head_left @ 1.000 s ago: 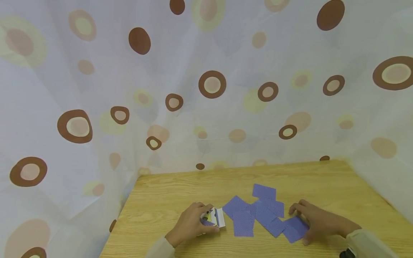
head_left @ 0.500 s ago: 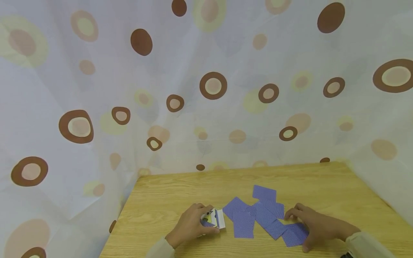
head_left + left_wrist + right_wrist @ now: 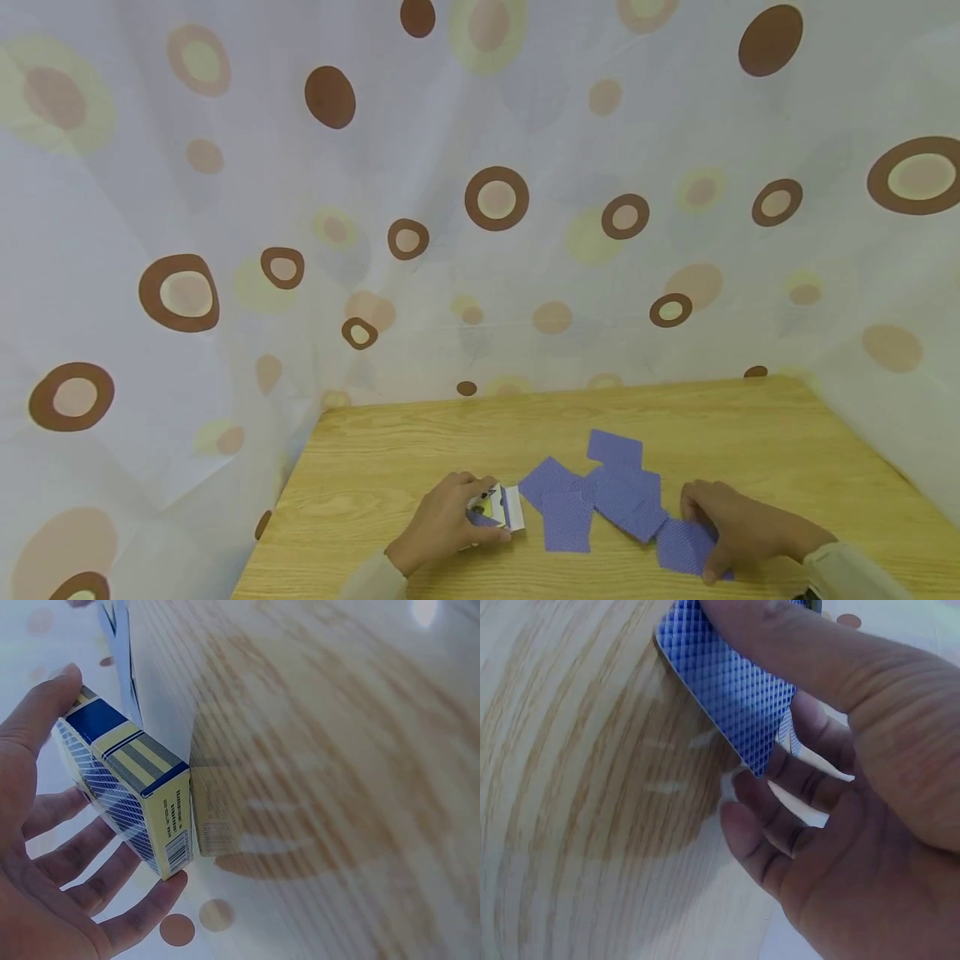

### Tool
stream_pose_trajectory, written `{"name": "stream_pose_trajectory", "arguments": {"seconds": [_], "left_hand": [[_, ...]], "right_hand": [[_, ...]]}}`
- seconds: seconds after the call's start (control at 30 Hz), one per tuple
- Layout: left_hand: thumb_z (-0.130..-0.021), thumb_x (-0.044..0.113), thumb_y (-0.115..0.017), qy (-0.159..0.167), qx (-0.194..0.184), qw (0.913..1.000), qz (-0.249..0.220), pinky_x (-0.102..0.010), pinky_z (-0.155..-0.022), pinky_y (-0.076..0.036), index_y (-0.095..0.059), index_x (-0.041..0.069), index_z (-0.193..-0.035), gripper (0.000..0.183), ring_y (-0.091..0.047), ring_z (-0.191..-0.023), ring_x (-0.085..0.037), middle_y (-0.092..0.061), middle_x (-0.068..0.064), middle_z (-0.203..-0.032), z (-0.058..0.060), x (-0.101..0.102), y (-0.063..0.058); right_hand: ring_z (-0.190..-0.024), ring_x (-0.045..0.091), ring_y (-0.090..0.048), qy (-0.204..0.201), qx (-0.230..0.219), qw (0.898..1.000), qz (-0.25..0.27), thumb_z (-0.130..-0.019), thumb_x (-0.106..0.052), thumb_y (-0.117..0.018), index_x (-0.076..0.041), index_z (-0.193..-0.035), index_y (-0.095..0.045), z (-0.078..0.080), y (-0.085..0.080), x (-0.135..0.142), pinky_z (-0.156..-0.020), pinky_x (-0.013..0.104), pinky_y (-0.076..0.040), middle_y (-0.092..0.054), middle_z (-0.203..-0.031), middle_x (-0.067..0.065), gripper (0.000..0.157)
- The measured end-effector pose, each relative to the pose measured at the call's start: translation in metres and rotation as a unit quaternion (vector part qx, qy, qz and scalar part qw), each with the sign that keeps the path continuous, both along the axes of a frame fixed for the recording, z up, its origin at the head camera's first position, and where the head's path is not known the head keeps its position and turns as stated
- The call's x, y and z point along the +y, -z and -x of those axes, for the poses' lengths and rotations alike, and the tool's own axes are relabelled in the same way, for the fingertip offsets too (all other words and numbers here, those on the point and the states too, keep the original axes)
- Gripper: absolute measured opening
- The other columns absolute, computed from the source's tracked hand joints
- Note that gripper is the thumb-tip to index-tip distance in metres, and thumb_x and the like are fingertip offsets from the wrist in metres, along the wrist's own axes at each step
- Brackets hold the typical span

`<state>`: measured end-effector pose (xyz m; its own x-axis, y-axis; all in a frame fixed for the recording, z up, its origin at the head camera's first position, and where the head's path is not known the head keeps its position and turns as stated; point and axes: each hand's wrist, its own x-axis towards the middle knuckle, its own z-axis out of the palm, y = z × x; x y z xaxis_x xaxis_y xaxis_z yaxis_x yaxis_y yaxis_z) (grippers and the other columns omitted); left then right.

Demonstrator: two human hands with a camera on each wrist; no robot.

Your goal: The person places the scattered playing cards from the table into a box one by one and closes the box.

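Observation:
A small playing card box [image 3: 491, 507] lies on the table at the left of the cards, its white flap open toward them. My left hand [image 3: 450, 518] grips it with the thumb on one side and fingers on the other; the left wrist view shows its blue and cream printed sides [image 3: 127, 780]. Several blue-backed playing cards [image 3: 566, 521] lie face down, overlapping, in the middle. At their right end my right hand [image 3: 742, 523] has its thumb and curled fingers about blue playing cards [image 3: 678, 546]. In the right wrist view the thumb presses on a card's patterned back [image 3: 727, 682].
The wooden table [image 3: 420, 442] extends behind and beside the cards. A white curtain [image 3: 555, 250] with brown and beige circles hangs at the back and both sides.
My right hand's fingers have curled in closer around the rightmost cards, which have shifted slightly toward me and right. The middle cards overlap differently. The left hand and box stay put.

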<state>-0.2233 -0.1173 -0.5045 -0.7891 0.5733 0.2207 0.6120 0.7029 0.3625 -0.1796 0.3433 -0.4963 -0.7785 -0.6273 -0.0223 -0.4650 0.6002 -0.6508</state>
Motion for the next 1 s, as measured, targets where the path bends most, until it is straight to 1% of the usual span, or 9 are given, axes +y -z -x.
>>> {"name": "stream_pose_trajectory", "arguments": {"seconds": [0.13, 0.23, 0.33, 0.4, 0.47, 0.63, 0.77, 0.87, 1.0], "left_hand": [[-0.078, 0.066, -0.079, 0.002, 0.004, 1.0, 0.002, -0.024, -0.075, -0.05, -0.067, 0.012, -0.137, 0.081, -0.055, -0.096, -0.008, -0.066, -0.002, -0.116, 0.001, 0.0, 0.001], [-0.078, 0.066, -0.079, 0.003, 0.005, 1.0, 0.004, -0.025, -0.077, -0.051, -0.067, 0.012, -0.138, 0.081, -0.056, -0.098, -0.009, -0.066, -0.002, -0.117, 0.001, 0.0, 0.001], [-0.078, 0.066, -0.079, 0.002, 0.003, 1.0, 0.006, -0.026, -0.077, -0.051, -0.067, 0.012, -0.138, 0.081, -0.056, -0.098, -0.009, -0.066, -0.002, -0.117, 0.001, 0.0, 0.001], [-0.079, 0.066, -0.079, 0.002, 0.002, 1.0, 0.005, -0.025, -0.077, -0.051, -0.067, 0.012, -0.138, 0.081, -0.056, -0.097, -0.009, -0.066, -0.002, -0.117, 0.001, 0.0, 0.001], [-0.079, 0.066, -0.079, 0.003, 0.001, 1.0, 0.006, -0.024, -0.076, -0.05, -0.067, 0.012, -0.138, 0.081, -0.055, -0.097, -0.008, -0.066, -0.002, -0.117, 0.001, 0.0, 0.001], [-0.079, 0.065, -0.079, 0.005, -0.002, 1.0, 0.001, -0.023, -0.075, -0.049, -0.067, 0.011, -0.138, 0.081, -0.054, -0.095, -0.007, -0.066, -0.002, -0.116, 0.001, 0.0, 0.001], [-0.079, 0.066, -0.078, 0.007, 0.001, 1.0, -0.003, -0.023, -0.075, -0.049, -0.067, 0.011, -0.138, 0.081, -0.054, -0.094, -0.006, -0.066, -0.002, -0.115, 0.001, -0.001, -0.001], [-0.08, 0.066, -0.078, 0.007, 0.002, 1.0, -0.004, -0.023, -0.074, -0.048, -0.067, 0.011, -0.138, 0.08, -0.053, -0.094, -0.006, -0.066, -0.002, -0.115, 0.001, -0.001, -0.001], [-0.079, 0.066, -0.078, 0.005, -0.002, 1.0, -0.001, -0.022, -0.074, -0.048, -0.067, 0.012, -0.138, 0.081, -0.053, -0.093, -0.006, -0.066, -0.002, -0.115, 0.001, 0.0, 0.0]], "right_hand": [[-0.086, 0.009, -0.045, 0.015, -0.006, 1.0, -0.009, -0.073, -0.034, -0.092, -0.014, -0.105, -0.051, 0.002, -0.001, 0.002, -0.07, 0.027, -0.042, -0.052, -0.097, 0.001, 0.056], [-0.088, 0.013, -0.046, 0.032, 0.018, 0.999, -0.034, -0.076, -0.035, -0.09, -0.02, -0.11, -0.054, 0.002, -0.001, 0.005, -0.072, 0.029, -0.041, -0.055, -0.098, -0.001, 0.052], [-0.091, 0.017, -0.049, 0.05, 0.064, 0.995, -0.059, -0.079, -0.038, -0.087, -0.023, -0.113, -0.06, 0.003, 0.0, 0.009, -0.073, 0.032, -0.041, -0.059, -0.101, -0.004, 0.046], [-0.092, 0.017, -0.051, 0.055, 0.087, 0.993, -0.066, -0.081, -0.038, -0.086, -0.019, -0.115, -0.065, 0.005, 0.001, 0.012, -0.075, 0.032, -0.043, -0.061, -0.104, -0.004, 0.045], [-0.089, 0.012, -0.05, 0.057, 0.099, 0.991, -0.069, -0.082, -0.04, -0.084, -0.011, -0.117, -0.069, 0.006, 0.003, 0.015, -0.073, 0.03, -0.043, -0.061, -0.102, -0.004, 0.048], [-0.082, 0.005, -0.04, 0.064, 0.081, 0.992, -0.074, -0.078, -0.047, -0.087, 0.003, -0.125, -0.068, 0.004, 0.002, 0.018, -0.068, 0.025, -0.038, -0.051, -0.094, -0.001, 0.071], [-0.082, 0.006, -0.039, 0.061, 0.069, 0.993, -0.075, -0.076, -0.044, -0.09, 0.006, -0.131, -0.064, 0.002, 0.001, 0.019, -0.068, 0.025, -0.037, -0.046, -0.094, 0.002, 0.078], [-0.081, 0.005, -0.037, 0.052, 0.072, 0.994, -0.069, -0.078, -0.041, -0.089, 0.006, -0.13, -0.064, 0.003, 0.002, 0.021, -0.065, 0.024, -0.035, -0.044, -0.093, 0.001, 0.075], [-0.081, 0.005, -0.041, 0.049, 0.076, 0.994, -0.06, -0.077, -0.042, -0.09, 0.004, -0.126, -0.066, 0.005, 0.001, 0.026, -0.065, 0.024, -0.037, -0.051, -0.096, 0.0, 0.071]]}}
